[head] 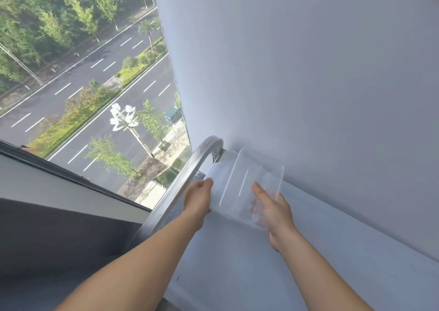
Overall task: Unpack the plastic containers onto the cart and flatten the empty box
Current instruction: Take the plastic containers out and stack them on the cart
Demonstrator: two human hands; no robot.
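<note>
Matte grey cart (237, 275), left hand (198, 199), right hand (273, 212) gripping clear rectangular container (247, 180)

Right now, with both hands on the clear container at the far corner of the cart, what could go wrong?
1. The clear container looks tilted, not yet flat on the cart top, and is gripped only at its edges by the left hand and right hand; the smooth plastic could slip.
2. It is close to the metal handle and the wall, so setting it down may knock it askew against either.
</note>
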